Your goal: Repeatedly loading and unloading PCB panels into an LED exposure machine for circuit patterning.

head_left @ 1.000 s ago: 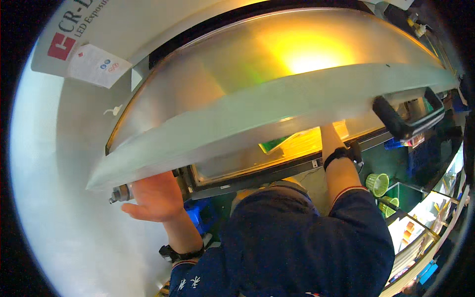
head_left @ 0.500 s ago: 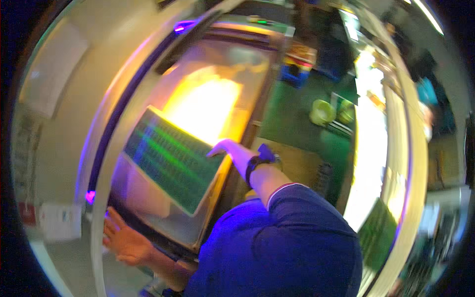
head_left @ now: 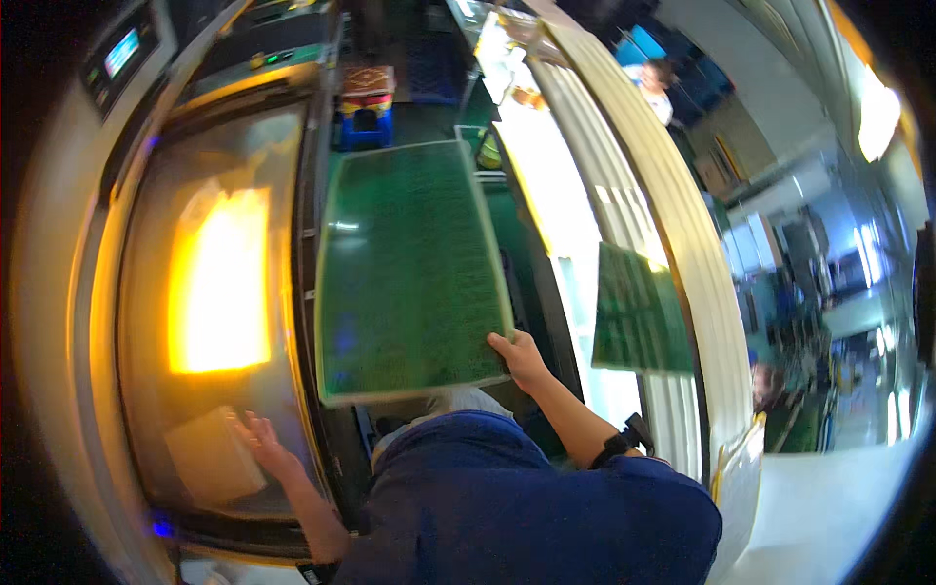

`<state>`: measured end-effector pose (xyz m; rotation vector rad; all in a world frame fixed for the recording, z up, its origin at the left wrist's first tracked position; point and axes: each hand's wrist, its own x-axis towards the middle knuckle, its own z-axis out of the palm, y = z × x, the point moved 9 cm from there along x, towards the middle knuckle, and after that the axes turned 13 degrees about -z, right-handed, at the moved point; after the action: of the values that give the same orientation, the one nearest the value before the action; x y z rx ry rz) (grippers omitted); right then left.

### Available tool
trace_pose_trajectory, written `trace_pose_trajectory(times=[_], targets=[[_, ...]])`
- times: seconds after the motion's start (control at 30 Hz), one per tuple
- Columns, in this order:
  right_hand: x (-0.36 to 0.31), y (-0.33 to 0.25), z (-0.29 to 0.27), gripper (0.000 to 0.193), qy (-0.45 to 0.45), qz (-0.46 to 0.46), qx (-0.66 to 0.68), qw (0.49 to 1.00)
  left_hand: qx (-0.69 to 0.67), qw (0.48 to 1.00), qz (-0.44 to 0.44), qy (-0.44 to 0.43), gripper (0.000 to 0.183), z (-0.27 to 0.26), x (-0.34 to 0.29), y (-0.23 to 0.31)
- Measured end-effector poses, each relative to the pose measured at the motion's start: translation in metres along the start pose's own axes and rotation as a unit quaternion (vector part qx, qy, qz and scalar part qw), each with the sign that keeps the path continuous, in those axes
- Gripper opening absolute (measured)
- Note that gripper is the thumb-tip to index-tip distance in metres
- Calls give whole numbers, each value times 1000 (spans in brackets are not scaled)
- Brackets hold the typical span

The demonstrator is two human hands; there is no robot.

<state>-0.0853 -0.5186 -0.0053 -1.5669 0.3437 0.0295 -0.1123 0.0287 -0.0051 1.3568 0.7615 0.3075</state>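
A large rectangular green panel with a pale edge hangs in front of me, between the glowing machine and the lit bench. My right hand grips its lower right side, thumb on top and the other fingers hidden beneath. My left hand has its fingers spread and holds nothing. It is over the glass-topped machine bed, nearest to a pale brown rectangle there. A bright yellow-white glow fills the middle of that bed.
On my right runs a brightly lit bench, with another green panel leaning over it. Beyond the held panel are a blue stool and a yellow-green round container. A person is farther off at the right.
My right hand has carried the green panel off the machine bed to the right. My view has turned rightward too. The left hand is now over the bed's near end, still spread.
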Motion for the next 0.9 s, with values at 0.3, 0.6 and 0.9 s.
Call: trace_pose_trajectory(times=[0.3,0.6,0.9], targets=[[-114,154,-130,45,234,126,292,919,259,942,41,-210,44,143,-70,-141],[-120,151,-235,42,344,130,309,877,382,816,-36,-432,52,305,-192,-186],[-107,134,-262,50,273,110,236,926,467,720,-30,-513,50,347,-241,-219]])
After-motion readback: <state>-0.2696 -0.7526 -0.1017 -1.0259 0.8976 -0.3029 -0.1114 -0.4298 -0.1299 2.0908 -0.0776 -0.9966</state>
